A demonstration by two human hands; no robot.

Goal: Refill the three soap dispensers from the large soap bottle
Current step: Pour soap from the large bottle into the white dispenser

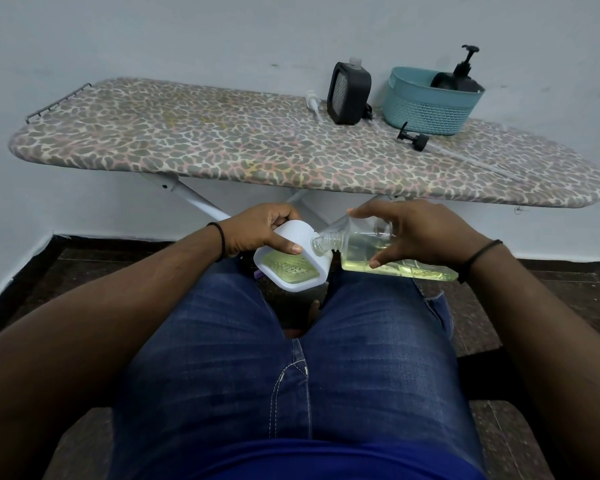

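Above my knees, my left hand [257, 232] grips a white soap dispenser [291, 268] with yellow-green soap showing through its front window. My right hand [416, 233] holds the large clear soap bottle [395, 261], tipped nearly flat, its open threaded neck [323, 243] at the dispenser's top edge. Pale yellow soap lies along the bottle's lower side. A black dispenser [349, 93] without a pump stands on the ironing board [222, 143]. Another black dispenser [459, 76] with its pump on sits in a teal basket [426, 105].
A white pump [313, 102] lies left of the black dispenser and a black pump [414, 138] lies in front of the basket. The board stands against a pale wall. My legs in blue jeans fill the foreground over a dark floor.
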